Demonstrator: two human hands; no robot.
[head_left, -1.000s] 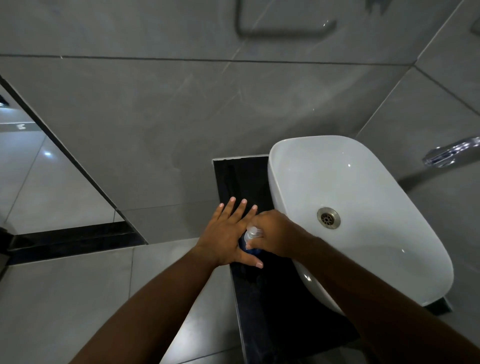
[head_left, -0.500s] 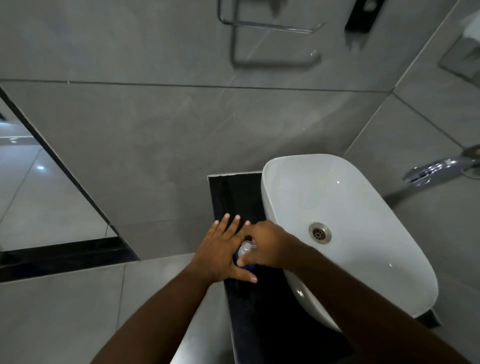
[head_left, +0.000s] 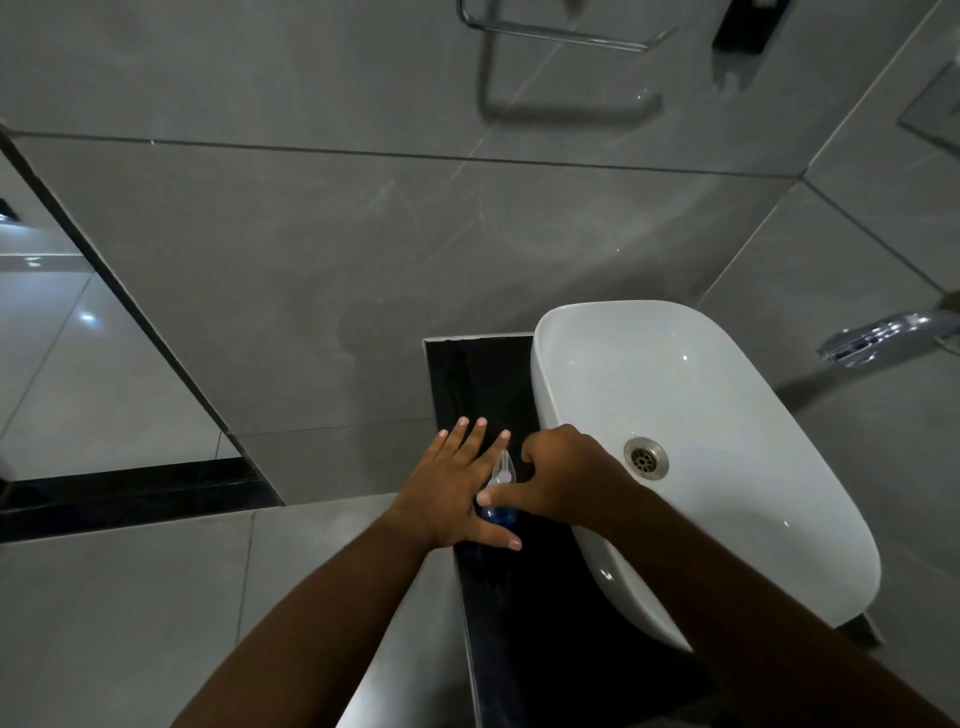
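A soap pump bottle (head_left: 497, 512) with blue liquid and a clear nozzle stands on the black counter (head_left: 524, 613), left of the white basin (head_left: 727, 415). My right hand (head_left: 566, 478) sits on top of the bottle. Its thumb lies across the pump and its fingers curl beside the nozzle. My left hand (head_left: 452, 493) lies flat with the back up and the fingers straight, right beside the bottle. The nozzle reaches over its inner edge. The bottle's lower part is hidden between the two hands.
The basin has a metal drain (head_left: 645, 457). A chrome tap (head_left: 883, 335) juts out from the wall at the right. High on the grey tiled wall hangs a chrome towel ring (head_left: 561, 36). A glossy tiled floor (head_left: 104, 597) lies to the left.
The view has tilted upward, showing more of the wall. My right hand has drawn back a little, uncovering the clear nozzle. My left hand stays flat beside the bottle.
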